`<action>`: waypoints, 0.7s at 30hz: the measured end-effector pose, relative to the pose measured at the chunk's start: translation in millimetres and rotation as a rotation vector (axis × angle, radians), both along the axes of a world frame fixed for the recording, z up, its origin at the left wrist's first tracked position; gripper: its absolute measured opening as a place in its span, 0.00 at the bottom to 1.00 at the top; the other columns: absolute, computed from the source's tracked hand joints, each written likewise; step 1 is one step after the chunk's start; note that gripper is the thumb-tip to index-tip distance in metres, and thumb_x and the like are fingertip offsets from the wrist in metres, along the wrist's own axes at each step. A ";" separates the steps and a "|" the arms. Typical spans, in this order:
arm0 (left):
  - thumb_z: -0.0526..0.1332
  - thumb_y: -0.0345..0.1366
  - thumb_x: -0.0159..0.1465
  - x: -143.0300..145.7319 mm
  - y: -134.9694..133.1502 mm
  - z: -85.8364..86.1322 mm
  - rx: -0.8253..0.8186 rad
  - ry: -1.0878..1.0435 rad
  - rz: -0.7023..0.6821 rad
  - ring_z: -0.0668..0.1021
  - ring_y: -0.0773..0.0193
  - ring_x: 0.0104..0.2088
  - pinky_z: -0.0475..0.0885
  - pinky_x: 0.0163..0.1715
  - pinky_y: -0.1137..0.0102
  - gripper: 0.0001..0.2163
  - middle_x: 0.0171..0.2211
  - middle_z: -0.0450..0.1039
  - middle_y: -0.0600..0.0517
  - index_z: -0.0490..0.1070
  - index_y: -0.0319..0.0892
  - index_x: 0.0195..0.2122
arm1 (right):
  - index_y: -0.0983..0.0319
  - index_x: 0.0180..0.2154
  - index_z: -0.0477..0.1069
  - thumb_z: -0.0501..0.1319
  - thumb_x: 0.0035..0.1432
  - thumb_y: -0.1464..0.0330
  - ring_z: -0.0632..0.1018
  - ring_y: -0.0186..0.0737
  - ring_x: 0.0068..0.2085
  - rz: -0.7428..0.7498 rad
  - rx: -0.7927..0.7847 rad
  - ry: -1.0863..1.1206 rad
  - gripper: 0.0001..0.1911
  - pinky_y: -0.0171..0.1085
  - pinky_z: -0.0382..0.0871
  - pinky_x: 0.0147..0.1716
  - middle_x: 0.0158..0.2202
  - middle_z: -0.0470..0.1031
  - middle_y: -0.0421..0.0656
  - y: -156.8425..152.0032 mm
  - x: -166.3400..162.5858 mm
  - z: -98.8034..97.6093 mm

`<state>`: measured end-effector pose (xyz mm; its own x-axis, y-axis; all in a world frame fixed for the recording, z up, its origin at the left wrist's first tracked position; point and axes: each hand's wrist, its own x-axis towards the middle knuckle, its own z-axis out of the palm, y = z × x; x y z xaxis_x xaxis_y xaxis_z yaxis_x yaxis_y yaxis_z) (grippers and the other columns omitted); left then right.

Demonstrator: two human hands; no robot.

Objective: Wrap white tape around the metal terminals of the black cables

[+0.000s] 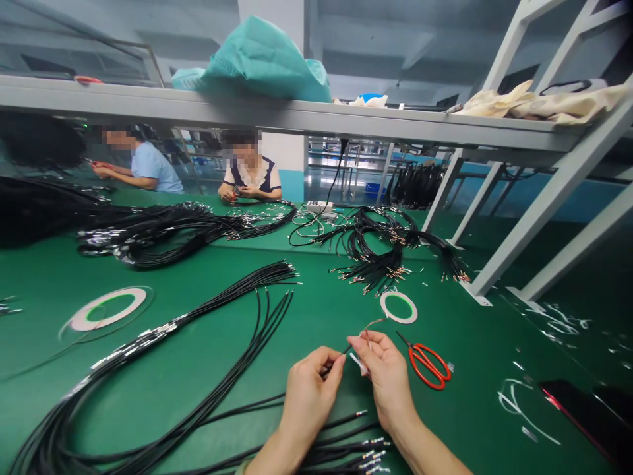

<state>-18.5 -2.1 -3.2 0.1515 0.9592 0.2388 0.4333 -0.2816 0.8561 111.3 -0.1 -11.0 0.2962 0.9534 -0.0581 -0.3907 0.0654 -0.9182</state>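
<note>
My left hand point(311, 386) pinches a black cable point(346, 349) close to its end, thumb against forefinger. At that same end my right hand point(388, 369) is closed on the stripped part, where thin copper-coloured strands point(373, 323) stick out. A small white strip point(357, 363) shows under the right fingers; I cannot tell whether it is part of the cable. Red-handled scissors point(429, 366) lie just right of my right hand. Below my wrists run more black cables point(341, 452) with metal-tipped ends, and a long cable bundle point(212, 303) curves away to the left.
White tape rolls lie left point(106, 309) and right point(398, 307) on the green table point(198, 356). Coiled cable bundles point(380, 244) fill the back. Clippings point(514, 396) and a dark phone-like object point(578, 415) are at right. A shelf point(346, 119) spans overhead; two people sit beyond.
</note>
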 end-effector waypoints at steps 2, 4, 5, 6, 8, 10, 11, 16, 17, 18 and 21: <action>0.56 0.41 0.63 -0.1 1.0 0.0 -0.038 -0.042 -0.010 0.74 0.64 0.24 0.66 0.24 0.75 0.11 0.24 0.75 0.52 0.75 0.42 0.30 | 0.63 0.33 0.69 0.71 0.46 0.64 0.64 0.26 0.18 0.046 -0.013 -0.018 0.16 0.28 0.56 0.19 0.23 0.73 0.36 -1.1 -0.4 -0.9; 0.57 0.41 0.63 -0.5 2.3 0.3 -0.063 -0.086 -0.013 0.74 0.65 0.23 0.67 0.24 0.75 0.11 0.25 0.76 0.52 0.75 0.41 0.30 | 0.63 0.34 0.68 0.72 0.45 0.64 0.66 0.28 0.19 0.090 -0.020 -0.023 0.18 0.28 0.56 0.18 0.24 0.75 0.38 -1.9 -0.2 -0.6; 0.57 0.41 0.62 -0.8 2.9 0.4 -0.071 -0.104 -0.010 0.74 0.65 0.23 0.67 0.24 0.75 0.11 0.24 0.75 0.52 0.75 0.41 0.30 | 0.63 0.34 0.68 0.72 0.44 0.64 0.69 0.29 0.21 0.099 -0.019 -0.022 0.18 0.28 0.57 0.19 0.26 0.77 0.40 -2.0 0.3 -0.1; 0.58 0.41 0.62 -1.0 3.3 0.5 -0.077 -0.117 -0.005 0.74 0.65 0.23 0.67 0.23 0.75 0.11 0.24 0.75 0.52 0.75 0.41 0.30 | 0.63 0.35 0.68 0.72 0.45 0.63 0.71 0.31 0.23 0.095 -0.016 -0.026 0.19 0.29 0.59 0.20 0.29 0.78 0.42 -1.9 1.1 0.6; 0.58 0.41 0.61 -1.5 3.6 0.7 -0.085 -0.133 0.006 0.74 0.65 0.22 0.67 0.23 0.76 0.11 0.23 0.75 0.52 0.76 0.41 0.30 | 0.63 0.37 0.69 0.71 0.47 0.62 0.73 0.33 0.26 0.051 -0.004 -0.039 0.18 0.30 0.61 0.22 0.31 0.79 0.42 -1.3 3.3 2.0; 0.59 0.41 0.61 -1.5 3.3 0.9 -0.089 -0.136 0.007 0.74 0.65 0.23 0.67 0.23 0.76 0.10 0.23 0.74 0.53 0.76 0.41 0.30 | 0.62 0.38 0.69 0.69 0.50 0.61 0.73 0.34 0.27 0.000 0.005 -0.043 0.16 0.30 0.62 0.23 0.31 0.79 0.41 -0.4 5.6 2.9; 0.59 0.40 0.61 -1.3 3.1 1.0 -0.090 -0.138 0.005 0.74 0.65 0.23 0.67 0.23 0.76 0.10 0.23 0.74 0.52 0.76 0.41 0.29 | 0.62 0.39 0.69 0.68 0.51 0.61 0.74 0.34 0.28 -0.015 0.008 -0.039 0.16 0.30 0.62 0.24 0.32 0.79 0.41 -0.1 6.3 2.9; 0.59 0.42 0.61 2.3 2.8 -0.2 -0.175 -0.216 -0.036 0.73 0.67 0.22 0.67 0.22 0.76 0.11 0.23 0.74 0.52 0.75 0.39 0.30 | 0.61 0.42 0.67 0.70 0.49 0.63 0.77 0.36 0.32 0.029 0.006 0.007 0.20 0.31 0.67 0.29 0.33 0.80 0.43 -0.7 3.7 0.3; 0.59 0.42 0.61 2.9 3.2 -1.0 -0.208 -0.247 -0.050 0.72 0.67 0.21 0.66 0.22 0.76 0.11 0.24 0.74 0.52 0.74 0.39 0.31 | 0.61 0.42 0.67 0.70 0.49 0.64 0.77 0.37 0.32 0.063 0.012 0.024 0.21 0.33 0.68 0.31 0.33 0.80 0.43 -1.3 2.3 -0.2; 0.59 0.42 0.61 3.3 3.8 -2.0 -0.236 -0.278 -0.060 0.72 0.68 0.20 0.66 0.21 0.76 0.12 0.24 0.74 0.51 0.74 0.38 0.33 | 0.61 0.42 0.67 0.71 0.48 0.64 0.78 0.38 0.34 0.100 0.017 0.041 0.21 0.34 0.69 0.34 0.32 0.80 0.43 -1.9 1.0 -0.7; 0.60 0.42 0.61 2.1 5.9 -4.8 -0.253 -0.354 -0.062 0.73 0.67 0.22 0.67 0.22 0.75 0.11 0.26 0.75 0.50 0.74 0.37 0.33 | 0.61 0.42 0.67 0.71 0.47 0.65 0.79 0.41 0.37 0.201 0.022 0.062 0.22 0.37 0.71 0.38 0.34 0.80 0.44 -4.1 -2.0 -0.6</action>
<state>-16.4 3.7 -8.0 0.1614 0.9859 0.0450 0.0894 -0.0601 0.9942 109.3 -4.1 -11.6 0.0968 0.9941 -0.0488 -0.4535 0.0004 -0.8913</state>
